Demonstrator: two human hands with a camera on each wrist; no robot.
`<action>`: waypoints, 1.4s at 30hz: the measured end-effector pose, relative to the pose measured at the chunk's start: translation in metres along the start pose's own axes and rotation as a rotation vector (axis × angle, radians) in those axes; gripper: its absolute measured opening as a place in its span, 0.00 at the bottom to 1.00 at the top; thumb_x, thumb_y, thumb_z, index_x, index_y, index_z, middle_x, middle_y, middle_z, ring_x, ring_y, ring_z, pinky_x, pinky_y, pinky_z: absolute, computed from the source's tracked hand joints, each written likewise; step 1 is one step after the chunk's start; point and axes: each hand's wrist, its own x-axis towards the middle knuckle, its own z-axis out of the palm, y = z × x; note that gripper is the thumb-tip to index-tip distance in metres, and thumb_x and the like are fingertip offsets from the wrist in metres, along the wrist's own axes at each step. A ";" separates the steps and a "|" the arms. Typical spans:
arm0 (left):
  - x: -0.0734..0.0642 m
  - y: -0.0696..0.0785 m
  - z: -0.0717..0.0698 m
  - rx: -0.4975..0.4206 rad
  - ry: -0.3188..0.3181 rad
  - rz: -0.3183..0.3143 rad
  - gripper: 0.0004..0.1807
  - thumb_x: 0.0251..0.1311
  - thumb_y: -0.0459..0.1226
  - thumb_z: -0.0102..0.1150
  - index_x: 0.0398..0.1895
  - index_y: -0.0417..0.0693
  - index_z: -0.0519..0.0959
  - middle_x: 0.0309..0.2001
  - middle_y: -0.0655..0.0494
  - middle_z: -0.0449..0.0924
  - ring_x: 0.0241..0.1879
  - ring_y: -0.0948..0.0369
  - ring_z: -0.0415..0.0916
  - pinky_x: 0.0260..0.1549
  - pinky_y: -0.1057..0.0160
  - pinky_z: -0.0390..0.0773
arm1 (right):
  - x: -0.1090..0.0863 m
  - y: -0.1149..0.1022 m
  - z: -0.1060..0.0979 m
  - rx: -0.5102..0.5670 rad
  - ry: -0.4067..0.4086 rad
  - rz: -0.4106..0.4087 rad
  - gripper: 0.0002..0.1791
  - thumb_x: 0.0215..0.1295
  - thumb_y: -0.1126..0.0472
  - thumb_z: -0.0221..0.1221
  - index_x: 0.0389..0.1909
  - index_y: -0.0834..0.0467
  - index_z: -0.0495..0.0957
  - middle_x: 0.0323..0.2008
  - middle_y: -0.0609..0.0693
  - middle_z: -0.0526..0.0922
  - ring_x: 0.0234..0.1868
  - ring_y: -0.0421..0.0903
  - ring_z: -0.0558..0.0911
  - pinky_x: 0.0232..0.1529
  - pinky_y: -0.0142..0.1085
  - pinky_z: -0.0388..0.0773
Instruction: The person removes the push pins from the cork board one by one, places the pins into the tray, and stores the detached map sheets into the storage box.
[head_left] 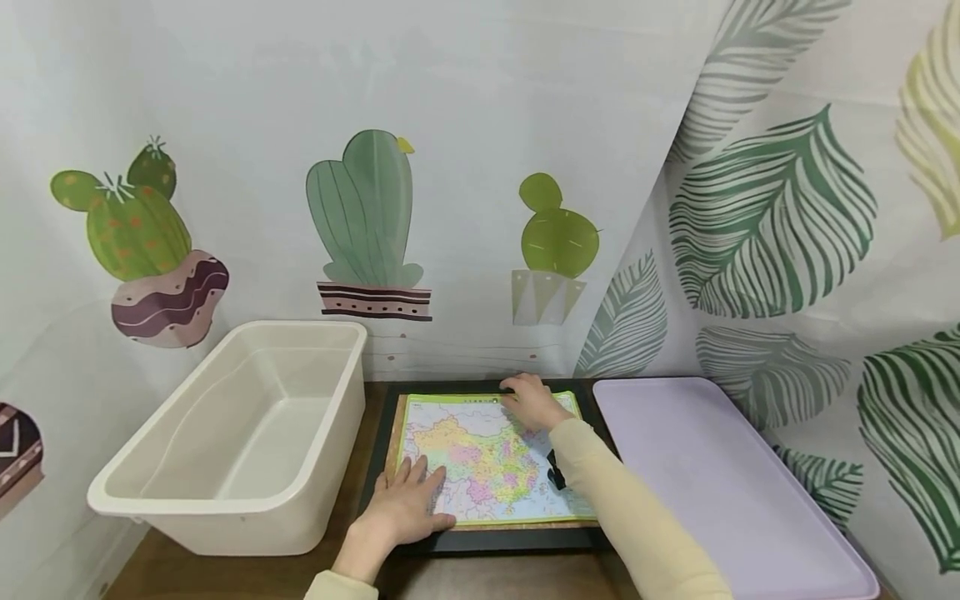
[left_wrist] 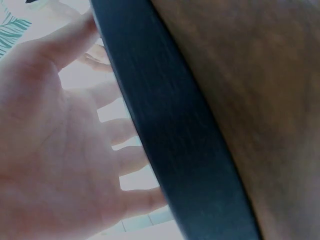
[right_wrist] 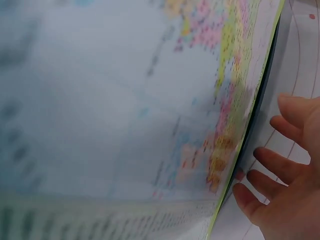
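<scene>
The map (head_left: 491, 462) lies face up inside a black frame (head_left: 510, 542), between the white tub (head_left: 202, 505) and the lilac tray (head_left: 720, 479). Its long axis runs left to right; its headed edge points to the patterned wall (head_left: 472, 100), so it reads upright for the person. The left hand (head_left: 405, 506) rests at its lower left corner, fingers spread. The right hand (head_left: 534, 403) is at the top edge, fingers apart and loosely bent.
</scene>
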 end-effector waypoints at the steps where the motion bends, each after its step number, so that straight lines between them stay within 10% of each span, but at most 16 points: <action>1: 0.000 0.000 0.000 0.002 0.002 -0.001 0.42 0.57 0.59 0.63 0.71 0.48 0.67 0.72 0.37 0.55 0.71 0.36 0.48 0.60 0.26 0.47 | 0.002 -0.001 0.001 -0.006 0.002 -0.002 0.20 0.74 0.56 0.54 0.62 0.60 0.74 0.60 0.60 0.72 0.65 0.63 0.65 0.62 0.60 0.61; 15: 0.000 0.001 -0.002 -0.001 -0.001 -0.007 0.41 0.56 0.58 0.64 0.70 0.48 0.68 0.72 0.37 0.56 0.71 0.36 0.49 0.60 0.26 0.48 | 0.021 -0.008 0.003 0.001 0.012 0.013 0.05 0.72 0.63 0.57 0.36 0.58 0.79 0.29 0.48 0.76 0.26 0.44 0.73 0.31 0.40 0.72; 42: 0.000 0.001 -0.001 -0.004 0.008 -0.006 0.41 0.56 0.57 0.65 0.69 0.47 0.69 0.72 0.37 0.56 0.71 0.36 0.49 0.60 0.26 0.48 | 0.031 -0.006 0.012 -0.031 -0.021 -0.022 0.07 0.71 0.68 0.55 0.32 0.58 0.78 0.26 0.47 0.76 0.26 0.44 0.74 0.31 0.40 0.74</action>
